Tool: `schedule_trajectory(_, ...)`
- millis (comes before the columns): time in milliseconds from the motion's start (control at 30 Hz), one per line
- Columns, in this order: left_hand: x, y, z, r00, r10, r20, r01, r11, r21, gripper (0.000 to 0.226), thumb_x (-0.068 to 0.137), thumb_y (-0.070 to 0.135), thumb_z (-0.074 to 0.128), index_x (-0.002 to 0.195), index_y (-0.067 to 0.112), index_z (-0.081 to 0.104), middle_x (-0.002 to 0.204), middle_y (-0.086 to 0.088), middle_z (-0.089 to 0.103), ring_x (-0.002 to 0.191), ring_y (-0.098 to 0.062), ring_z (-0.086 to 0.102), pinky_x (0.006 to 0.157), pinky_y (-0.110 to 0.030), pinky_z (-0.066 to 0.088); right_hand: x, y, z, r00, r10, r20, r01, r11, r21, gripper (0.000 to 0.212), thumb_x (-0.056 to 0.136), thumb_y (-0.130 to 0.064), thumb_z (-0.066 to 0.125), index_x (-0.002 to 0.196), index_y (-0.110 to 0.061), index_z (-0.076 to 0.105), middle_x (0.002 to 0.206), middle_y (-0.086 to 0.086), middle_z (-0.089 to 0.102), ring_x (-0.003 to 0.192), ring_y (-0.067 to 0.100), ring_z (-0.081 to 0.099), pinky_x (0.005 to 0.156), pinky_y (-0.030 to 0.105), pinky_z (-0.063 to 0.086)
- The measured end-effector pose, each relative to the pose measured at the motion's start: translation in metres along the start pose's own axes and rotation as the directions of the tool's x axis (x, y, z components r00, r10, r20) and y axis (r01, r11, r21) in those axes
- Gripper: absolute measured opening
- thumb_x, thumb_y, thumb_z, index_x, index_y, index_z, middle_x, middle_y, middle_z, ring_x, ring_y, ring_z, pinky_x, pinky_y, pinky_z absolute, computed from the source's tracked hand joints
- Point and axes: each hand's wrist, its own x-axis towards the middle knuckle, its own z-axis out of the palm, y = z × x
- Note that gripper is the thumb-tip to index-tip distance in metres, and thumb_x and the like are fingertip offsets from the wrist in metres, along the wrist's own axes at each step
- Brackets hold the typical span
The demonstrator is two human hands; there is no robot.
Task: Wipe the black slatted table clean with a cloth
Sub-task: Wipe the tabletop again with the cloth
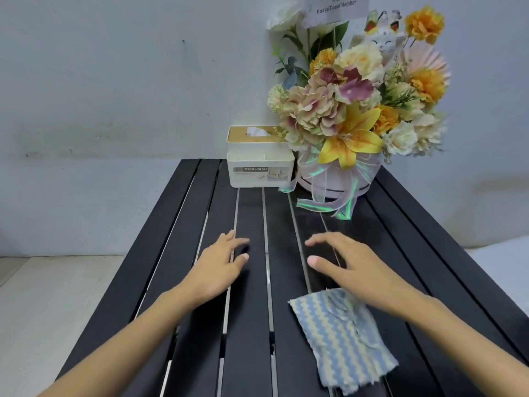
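I saw the striped cloth [343, 339] lying flat on the black slatted table [406, 230], the right hand [346, 262] just beyond it and the left hand [219, 263] beyond and leftward, both spread-fingered and empty, probably poised to grab it.

Likely office or small business corner, not certain. Gift flower arrangement [357, 110] at upper right carries printed card [335, 7] reading "Team Member", plus lucky-cat figurine [383, 38]. White tissue holder [260, 167] beside it on black slatted table [252, 213]. Scuffed white wall [114, 81] behind; pale floor [43, 296] lower left.
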Motion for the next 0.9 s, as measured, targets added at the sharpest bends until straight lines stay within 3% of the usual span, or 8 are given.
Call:
schedule_trajectory(100,-0.037,-0.008,0.007,1.0,-0.007,0.004,0.006,0.983,0.184,0.044,0.098,0.033,0.037,0.142,0.032,0.032,0.157,0.005,0.007,0.144,-0.009,-0.003,0.114,-0.031,-0.003,-0.063,-0.001,0.018,0.996,0.019,0.087,-0.011,0.995,-0.095,0.04,0.087,-0.06,0.043,0.125,-0.048,0.043,0.134,-0.037,0.029,0.134,-0.01,0.02,0.106,0.016,0.021)
schedule_trajectory(233,-0.065,-0.021,0.016,0.999,0.002,-0.032,0.012,0.893,0.449,0.057,0.092,0.06,0.006,0.145,0.041,0.002,0.156,0.009,-0.009,0.142,-0.009,-0.013,0.115,-0.035,-0.007,-0.085,0.007,0.051,1.0,0.012,0.027,-0.004,0.965,-0.262,0.082,0.068,-0.082,-0.011,0.143,-0.051,0.002,0.149,-0.029,-0.019,0.135,-0.002,-0.031,0.113,0.025,-0.016)
schedule_trajectory(333,-0.072,-0.025,0.026,0.99,0.078,-0.114,-0.002,0.834,0.552,0.077,0.07,0.068,-0.024,0.141,0.042,-0.009,0.155,0.011,-0.011,0.142,-0.009,-0.012,0.114,-0.032,-0.007,-0.075,0.0,0.068,0.997,0.012,-0.079,-0.039,0.935,-0.353,0.088,0.07,-0.074,-0.025,0.146,-0.043,0.008,0.153,-0.021,-0.005,0.144,0.009,-0.011,0.115,0.027,-0.013)
schedule_trajectory(433,-0.072,-0.026,0.03,0.983,0.095,-0.157,0.003,0.845,0.534,0.071,0.076,0.058,-0.015,0.144,0.041,-0.002,0.156,0.01,-0.004,0.143,-0.009,-0.009,0.115,-0.032,-0.005,-0.048,-0.002,0.078,0.962,-0.104,-0.252,-0.021,0.894,-0.449,0.051,0.097,-0.045,0.015,0.133,-0.029,0.047,0.14,-0.004,0.048,0.133,0.026,0.042,0.112,0.042,0.024)
schedule_trajectory(533,-0.071,-0.026,0.03,0.981,0.097,-0.166,0.013,0.828,0.56,0.071,0.074,0.055,-0.019,0.143,0.042,-0.008,0.155,0.012,-0.009,0.142,-0.007,-0.013,0.114,-0.031,-0.008,0.009,0.001,0.075,0.975,0.001,-0.22,-0.08,0.934,-0.348,0.035,0.099,-0.034,0.029,0.128,-0.027,0.047,0.146,-0.002,0.038,0.139,0.026,0.025,0.114,0.043,0.012)
schedule_trajectory(700,-0.07,-0.024,0.029,0.981,0.093,-0.17,0.018,0.83,0.557,0.072,0.074,0.052,-0.021,0.144,0.04,-0.009,0.156,0.013,-0.009,0.142,-0.006,-0.013,0.114,-0.03,-0.009,0.065,-0.011,0.076,0.994,0.049,-0.1,-0.072,0.967,-0.244,0.036,0.098,-0.034,0.035,0.132,-0.025,0.044,0.154,-0.007,0.025,0.145,0.021,0.009,0.115,0.048,0.002)
schedule_trajectory(800,-0.07,-0.026,0.03,0.981,0.096,-0.171,0.014,0.834,0.551,0.075,0.073,0.048,-0.023,0.145,0.037,-0.007,0.156,0.012,-0.009,0.142,-0.006,-0.013,0.114,-0.03,-0.009,0.007,-0.021,0.09,0.991,-0.127,-0.03,0.116,0.961,-0.252,0.04,0.098,-0.037,0.029,0.136,-0.031,0.038,0.151,-0.018,0.025,0.144,0.01,0.006,0.117,0.041,0.002)
schedule_trajectory(900,-0.07,-0.026,0.03,0.98,0.105,-0.167,0.001,0.844,0.536,0.075,0.073,0.045,-0.024,0.146,0.036,-0.007,0.156,0.011,-0.008,0.142,-0.007,-0.012,0.114,-0.031,-0.009,-0.081,-0.034,0.101,0.935,-0.348,0.059,0.346,0.868,-0.356,0.04,0.098,-0.047,0.021,0.13,-0.039,0.042,0.145,-0.021,0.037,0.139,0.009,0.024,0.11,0.038,0.017)
